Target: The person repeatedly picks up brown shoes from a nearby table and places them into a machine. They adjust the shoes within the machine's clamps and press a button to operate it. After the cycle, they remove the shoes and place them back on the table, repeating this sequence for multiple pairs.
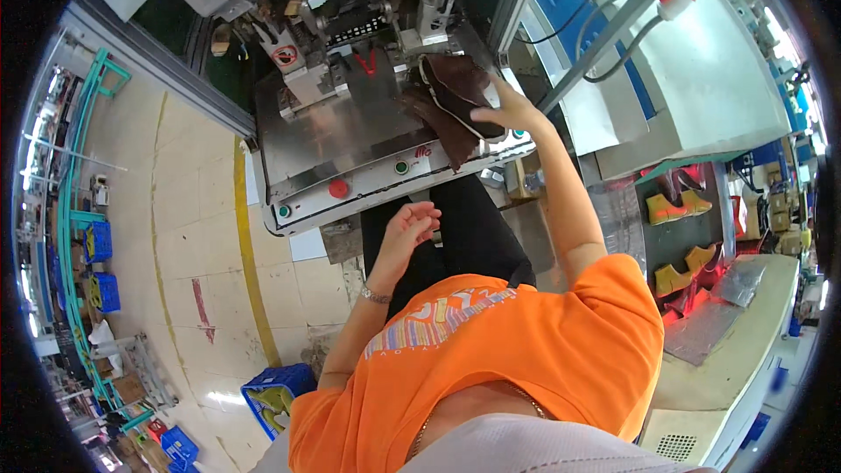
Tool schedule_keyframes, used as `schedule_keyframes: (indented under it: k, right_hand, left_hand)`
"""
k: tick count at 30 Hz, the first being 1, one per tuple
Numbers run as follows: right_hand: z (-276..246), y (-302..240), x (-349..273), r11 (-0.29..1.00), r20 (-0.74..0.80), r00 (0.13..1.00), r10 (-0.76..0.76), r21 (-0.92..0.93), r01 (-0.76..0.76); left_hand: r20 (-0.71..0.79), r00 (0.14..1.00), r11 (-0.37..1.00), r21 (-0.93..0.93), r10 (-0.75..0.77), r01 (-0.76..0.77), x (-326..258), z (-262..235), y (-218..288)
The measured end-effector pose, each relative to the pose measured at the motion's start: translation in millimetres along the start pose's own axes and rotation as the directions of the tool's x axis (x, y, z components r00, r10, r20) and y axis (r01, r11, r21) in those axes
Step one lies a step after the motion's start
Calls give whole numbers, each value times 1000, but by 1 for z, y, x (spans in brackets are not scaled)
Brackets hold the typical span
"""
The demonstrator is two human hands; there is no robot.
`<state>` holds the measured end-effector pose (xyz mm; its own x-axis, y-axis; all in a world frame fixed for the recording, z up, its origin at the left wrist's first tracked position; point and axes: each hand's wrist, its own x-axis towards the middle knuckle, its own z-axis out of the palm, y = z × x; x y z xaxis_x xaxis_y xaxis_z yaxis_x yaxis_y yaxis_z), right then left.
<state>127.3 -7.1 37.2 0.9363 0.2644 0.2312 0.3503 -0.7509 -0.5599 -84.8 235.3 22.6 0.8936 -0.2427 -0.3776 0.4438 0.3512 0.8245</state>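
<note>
A dark brown shoe upper [457, 92] with a pale line along its edge lies at the right side of the machine's metal table. My right hand [510, 111] is at its right edge, thumb and fingers spread apart. The thumb overlaps the brown material; whether it presses on it I cannot tell. More brown material [455, 136] hangs toward the table's front edge. My left hand [412, 228] is above my lap, in front of the table, its fingers loosely curled in with nothing visible in them.
The machine's table [307, 147] has metal clamping blocks [311, 79] and red marks on top. Its front panel carries a red button [338, 188] and green ones. Yellow and red shoe parts [679, 208] sit on a rack at right. A blue crate [279, 390] stands on the floor.
</note>
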Motion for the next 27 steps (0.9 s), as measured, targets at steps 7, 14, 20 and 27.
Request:
schedule_keyframes:
  k: [7, 14, 20, 27]
  right_hand:
    - [-34, -27, 12, 840, -242, 970, -5, -528, -127]
    - [-124, -133, -86, 908, -290, 937, -196, -415, 61]
    - [-97, -105, -155, 900, -245, 902, -354, -350, 259]
    - [-80, -110, -165, 853, -158, 843, -514, -197, 484]
  left_hand:
    - [112, 986, 989, -89, 127, -117, 71, 13, 80]
    - [196, 977, 778, -599, -88, 190, 136, 89, 127]
    - [74, 984, 949, -283, 164, -137, 86, 126, 136]
    - [93, 996, 972, -234, -2, 24, 102, 94, 106]
